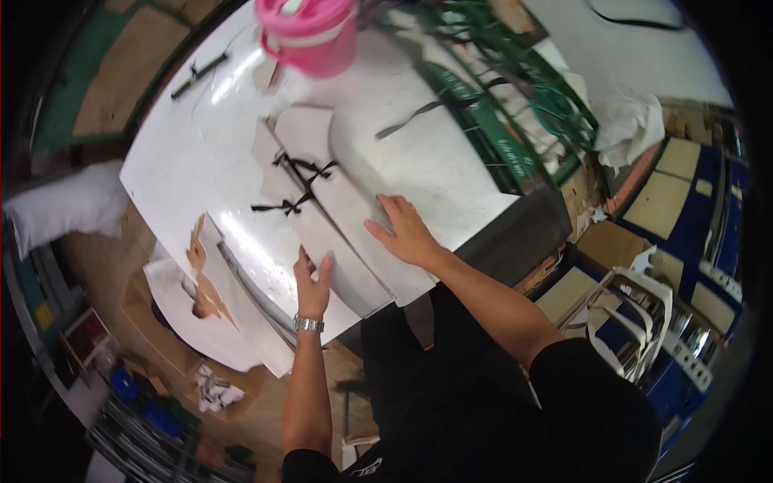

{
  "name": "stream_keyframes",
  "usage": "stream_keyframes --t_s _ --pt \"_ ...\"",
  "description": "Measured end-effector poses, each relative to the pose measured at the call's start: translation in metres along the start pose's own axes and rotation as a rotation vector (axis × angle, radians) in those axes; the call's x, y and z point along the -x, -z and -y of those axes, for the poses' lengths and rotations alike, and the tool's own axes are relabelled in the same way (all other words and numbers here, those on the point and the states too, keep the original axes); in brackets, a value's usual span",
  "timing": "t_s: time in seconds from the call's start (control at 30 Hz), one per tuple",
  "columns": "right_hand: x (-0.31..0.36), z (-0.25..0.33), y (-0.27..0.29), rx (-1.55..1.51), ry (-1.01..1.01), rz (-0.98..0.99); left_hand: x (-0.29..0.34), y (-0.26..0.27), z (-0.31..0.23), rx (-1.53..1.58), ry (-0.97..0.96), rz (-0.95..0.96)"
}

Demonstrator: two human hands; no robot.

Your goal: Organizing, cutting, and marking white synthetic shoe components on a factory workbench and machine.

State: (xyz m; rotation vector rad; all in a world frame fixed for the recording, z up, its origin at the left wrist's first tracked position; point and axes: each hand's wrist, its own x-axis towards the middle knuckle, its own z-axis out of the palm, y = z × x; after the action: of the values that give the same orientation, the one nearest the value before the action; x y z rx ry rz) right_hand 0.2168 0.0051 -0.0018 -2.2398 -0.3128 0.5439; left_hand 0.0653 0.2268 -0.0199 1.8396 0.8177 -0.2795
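Two long, pale cut panels, perhaps leather or fabric, lie side by side on the white table, the left panel (310,241) and the right panel (350,209). Black ties (304,175) with bows lie across their upper parts. My left hand (312,290) is at the outer edge of the left panel, thumb and fingers apart. Flat on the right panel's outer edge rests my right hand (405,233), its fingers stretched out. Neither hand grips anything I can see. Whether each panel is one sheet or a stack cannot be made out.
A pink bucket (318,44) stands at the table's far side. Right of it is a green metal rack (515,133) holding pale pieces. More black strips (419,119) lie on the white table (201,137). Large white offcuts (241,298) hang over the left edge. A white chair frame (644,314) stands right.
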Motion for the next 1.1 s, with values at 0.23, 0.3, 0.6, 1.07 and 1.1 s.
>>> stream_keyframes --t_s 0.23,0.3,0.6,1.07,1.1 --pt "0.158 -0.051 0.137 0.067 -0.078 -0.029 0.032 0.027 -0.021 -0.014 -0.175 -0.211" --pt "0.241 -0.053 0.167 0.145 -0.3 -0.001 0.035 0.027 -0.027 -0.002 -0.206 -0.112" --pt "0.589 0.061 0.134 -0.019 -0.832 -0.977 0.038 -0.027 -0.072 -0.563 -0.53 0.781" --pt "1.066 0.184 0.122 0.547 -1.289 -2.126 0.157 -0.093 -0.146 -0.837 -0.545 0.921" --pt "1.09 0.185 0.127 0.561 -1.342 -2.144 0.179 -0.099 -0.148 -0.892 -0.483 0.847"
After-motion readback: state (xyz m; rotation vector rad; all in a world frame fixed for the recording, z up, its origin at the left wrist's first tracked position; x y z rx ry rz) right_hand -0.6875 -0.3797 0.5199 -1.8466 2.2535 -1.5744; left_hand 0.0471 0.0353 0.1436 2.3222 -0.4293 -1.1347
